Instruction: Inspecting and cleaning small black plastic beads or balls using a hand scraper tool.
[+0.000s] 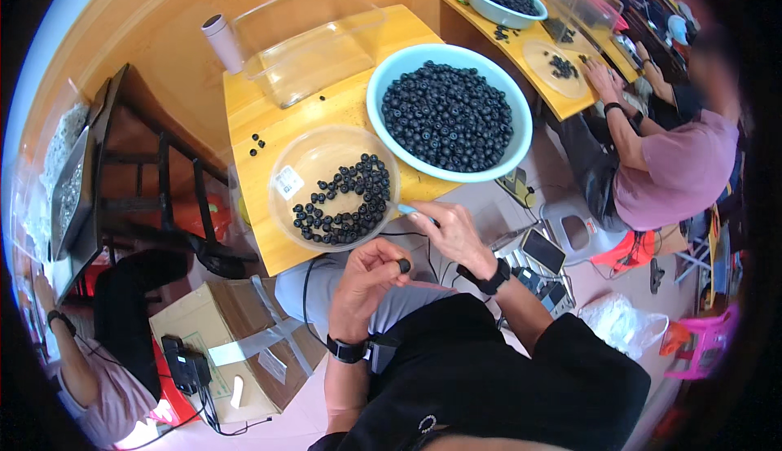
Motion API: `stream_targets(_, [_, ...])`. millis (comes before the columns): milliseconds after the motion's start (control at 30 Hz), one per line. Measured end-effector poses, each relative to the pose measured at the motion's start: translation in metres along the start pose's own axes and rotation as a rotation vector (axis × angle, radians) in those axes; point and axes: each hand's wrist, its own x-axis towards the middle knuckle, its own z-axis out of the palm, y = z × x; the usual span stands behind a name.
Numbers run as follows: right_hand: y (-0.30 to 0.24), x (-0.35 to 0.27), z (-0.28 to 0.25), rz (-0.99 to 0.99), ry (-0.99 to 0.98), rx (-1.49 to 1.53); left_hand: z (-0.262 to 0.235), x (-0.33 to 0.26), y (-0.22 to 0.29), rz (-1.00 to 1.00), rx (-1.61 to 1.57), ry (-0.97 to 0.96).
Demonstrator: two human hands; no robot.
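My left hand (368,282) pinches one small dark round bead-like piece (403,265) between thumb and fingers, just in front of the table's near edge. To its right, my right hand (458,236) is closed on a thin tool with a light blue handle (405,208); its pale tip points left toward the clear round tray, and I cannot make out its kind. The clear round tray (295,151) holds many similar dark pieces, bunched along its right and near sides. Behind and right of it, a light blue basin (521,143) is heaped with more of them.
A clear rectangular bin (314,64) and a pink bottle (221,44) stand on the yellow table (257,113). Several loose pieces lie there. A cardboard box (220,321) is at lower left. At right, a person (676,166) works at another table with a similar basin (509,18).
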Motion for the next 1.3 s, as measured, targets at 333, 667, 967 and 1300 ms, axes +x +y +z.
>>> stream_targets(333, [-0.038,-0.004,-0.019,0.082,-0.102,0.504,-0.014,0.009,-0.007,0.036,-0.075,0.21])
stream_targets(667, [-0.042,-0.014,-0.016,0.121,-0.267,0.588,-0.016,0.007,-0.015,0.014,-0.014,0.19])
stream_targets(967, [-0.038,-0.019,-0.019,0.268,-0.284,0.9,-0.019,0.007,-0.019,-0.048,-0.057,0.129])
stream_targets(1300, [-0.038,-0.02,-0.035,0.322,-0.235,0.655,-0.004,0.011,-0.026,-0.029,-0.029,0.188])
